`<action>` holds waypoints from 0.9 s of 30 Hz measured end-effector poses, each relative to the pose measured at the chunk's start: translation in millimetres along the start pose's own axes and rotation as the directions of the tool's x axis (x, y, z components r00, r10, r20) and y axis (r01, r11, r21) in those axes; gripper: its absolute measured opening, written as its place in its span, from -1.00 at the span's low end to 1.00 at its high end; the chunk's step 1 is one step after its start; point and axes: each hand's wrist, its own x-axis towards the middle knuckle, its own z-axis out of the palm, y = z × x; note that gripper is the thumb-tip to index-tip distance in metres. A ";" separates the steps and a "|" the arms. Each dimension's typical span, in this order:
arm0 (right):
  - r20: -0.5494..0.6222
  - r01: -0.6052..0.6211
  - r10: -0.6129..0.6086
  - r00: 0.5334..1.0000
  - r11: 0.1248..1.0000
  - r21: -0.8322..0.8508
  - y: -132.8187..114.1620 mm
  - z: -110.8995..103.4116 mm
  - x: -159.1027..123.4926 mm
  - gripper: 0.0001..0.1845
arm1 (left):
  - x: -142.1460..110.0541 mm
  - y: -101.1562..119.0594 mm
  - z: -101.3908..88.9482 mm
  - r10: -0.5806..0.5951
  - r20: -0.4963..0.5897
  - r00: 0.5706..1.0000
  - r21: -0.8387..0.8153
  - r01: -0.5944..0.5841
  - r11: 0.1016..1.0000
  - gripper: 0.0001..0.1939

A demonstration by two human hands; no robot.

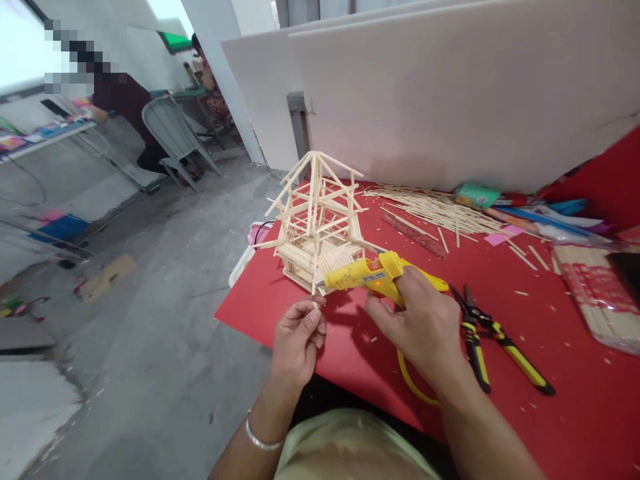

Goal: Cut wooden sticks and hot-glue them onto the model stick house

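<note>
A model pavilion (320, 220) built from thin wooden sticks stands on the red tabletop (360, 333), near its left edge. My right hand (425, 320) is wrapped round the handle of a yellow glue gun (367, 272). The gun's nozzle points left, at the front lower part of the model, and its small orange light shows. Just below the nozzle, my left hand (300, 337) pinches a small piece of wooden stick (316, 305) between thumb and fingers. Whether this piece touches the model I cannot tell.
Pruning shears (483, 327) lie half spread to the right of my right hand. Behind them are a reddish ruler (413, 235), a pile of loose sticks (430, 210) and a bagged stick bundle (600, 300). White boards (450, 93) stand behind. Another person (125, 110) sits at the far left.
</note>
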 end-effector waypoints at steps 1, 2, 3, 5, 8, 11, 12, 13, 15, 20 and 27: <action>-0.002 0.001 -0.001 1.000 1.000 -0.002 0.0 0.3 0.0 -0.82 | 0.0 0.0 0.0 0.000 0.001 1.000 -0.001 0.000 1.000 -0.77; -0.004 0.002 -0.002 1.000 1.000 -0.003 0.0 0.5 0.0 -0.82 | 0.1 -0.2 -0.1 0.001 0.003 1.000 -0.001 -0.001 1.000 -0.77; -0.007 0.004 -0.004 1.000 1.000 -0.002 0.0 0.8 0.0 -0.82 | 0.2 -0.4 -0.2 0.004 0.005 1.000 -0.001 -0.004 1.000 -0.77; -0.021 0.010 -0.010 1.000 1.000 -0.002 0.0 1.2 -0.2 -0.82 | 0.6 -1.1 -0.5 0.014 0.009 1.000 -0.002 -0.014 1.000 -0.78; -0.031 0.012 -0.012 0.999 1.000 -0.001 0.1 1.8 -0.7 -0.82 | 1.2 -1.9 -0.9 0.020 0.009 1.000 -0.009 -0.020 1.000 -0.77; -0.021 0.008 -0.008 1.000 1.000 0.007 0.1 1.9 -1.1 -0.83 | 1.7 -1.8 -1.1 0.015 0.004 1.000 -0.013 -0.015 1.000 -0.77; -0.018 0.008 -0.008 1.000 1.000 0.008 0.0 1.7 -1.1 -0.83 | 1.8 -1.9 -1.2 0.015 0.002 1.000 -0.012 -0.015 1.000 -0.76; -0.018 0.009 -0.009 1.000 1.000 0.008 -0.1 1.4 -1.1 -0.83 | 2.0 -2.3 -1.4 0.016 0.001 1.000 -0.009 -0.016 1.000 -0.76; -0.019 0.014 -0.014 1.000 1.000 0.008 -0.4 0.6 -1.0 -0.82 | 2.4 -3.9 -2.6 0.022 -0.002 1.000 0.002 -0.022 1.000 -0.75; -0.032 0.030 -0.029 0.999 1.000 0.008 -0.4 -0.7 -0.4 -0.83 | 2.3 -8.4 -10.5 0.268 -0.015 0.963 0.207 -0.259 0.943 -0.83; -0.031 0.033 -0.033 0.999 0.999 0.009 1.5 1.1 -1.0 -0.81 | -1.4 4.1 -19.8 0.692 0.307 0.653 0.639 -0.681 0.358 -0.88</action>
